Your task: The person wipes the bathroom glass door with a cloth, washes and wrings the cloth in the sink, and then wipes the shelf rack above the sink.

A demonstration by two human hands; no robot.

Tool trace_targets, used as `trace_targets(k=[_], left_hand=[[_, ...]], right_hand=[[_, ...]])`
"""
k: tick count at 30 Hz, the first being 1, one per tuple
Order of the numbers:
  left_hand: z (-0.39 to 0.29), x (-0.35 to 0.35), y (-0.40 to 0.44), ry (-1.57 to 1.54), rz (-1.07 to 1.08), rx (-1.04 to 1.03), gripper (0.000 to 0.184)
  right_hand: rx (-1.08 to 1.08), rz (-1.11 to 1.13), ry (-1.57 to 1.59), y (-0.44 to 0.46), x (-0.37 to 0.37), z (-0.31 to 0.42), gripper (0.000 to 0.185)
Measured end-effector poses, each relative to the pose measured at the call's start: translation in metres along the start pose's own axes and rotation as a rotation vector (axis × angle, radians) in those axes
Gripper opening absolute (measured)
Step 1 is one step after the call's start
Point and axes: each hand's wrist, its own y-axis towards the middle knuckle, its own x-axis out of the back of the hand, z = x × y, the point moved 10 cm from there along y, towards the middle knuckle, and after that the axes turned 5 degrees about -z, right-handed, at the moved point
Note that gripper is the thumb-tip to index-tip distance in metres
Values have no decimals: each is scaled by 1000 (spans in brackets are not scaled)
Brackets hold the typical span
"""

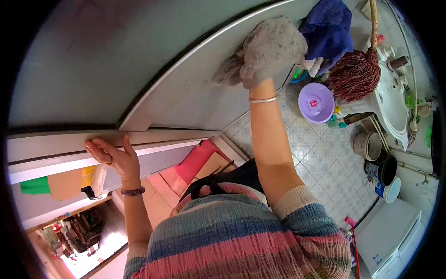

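Note:
A dusty grey cloth [274, 44] covers my right hand [261, 86] and presses against the lower panel of a grey metal-framed door [186, 88]. Only the wrist, with a silver bangle [263, 100], shows below the cloth; the fingers are hidden. A loose end of the cloth trails to the left over the panel. At the door's edge, my left hand [111, 156] rests with fingers stretched and thumb apart. A dark bracelet [133, 191] is on that wrist. The door's large dark pane [93, 60] fills the upper left.
A blue towel [327, 32] hangs right of the cloth, beside a dark red broom or mop head [357, 74]. On the tiled floor [316, 153] stands a purple basin [316, 102]. A white sink [392, 104], several buckets [386, 169] and a white appliance [388, 232] line the right side.

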Motion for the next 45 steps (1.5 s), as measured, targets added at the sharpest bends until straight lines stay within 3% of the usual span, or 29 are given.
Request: trace_targets(k=[4,8,11,14,17,20,22,25,30,32,35,39,41,43,45], left_hand=[[-3,2,2,18,-37,-48,84],[4,-3,-5,21,0,-17,86],[-1,2,1,51,-23,-71,86],[0,2,-2,44,-25,-52,85],[-4,2,1,47,-36,-58,84],[-4,4,3,32,-45,-51,84],[-3,3,2,33,-46,-51,84],[1,1,-1,21,-48,-84,85],[7,-5,-4,28,-3,-11,87],[2,0,-1,-31,-24,-22,85],[-2,4,4,-59,-37,-55,84],[-1,4,3,-107,-55,-36,79],[0,9,4,-108,-67,-22,75],[0,14,8,-125,-85,23,72],[0,15,7,-120,-94,32,73]], right_hand=[[208,61,-237,-88,-58,41,45],[510,285,-365,-217,-132,102,46],[552,289,-280,-210,-126,100,46],[411,158,-236,-123,-90,63,46],[110,55,-175,-20,-44,10,47],[-48,31,-223,8,-29,-11,47],[26,105,-392,-27,-53,0,47],[371,297,-1035,-147,-107,35,45],[650,630,-1180,-254,-153,124,34],[764,782,-1122,-292,-171,133,30],[975,801,-862,-335,-181,137,30],[798,804,-767,-306,-173,136,34],[460,1041,72,-298,-150,139,40],[336,1032,726,-254,-88,164,42],[447,918,486,-238,-70,181,40]])
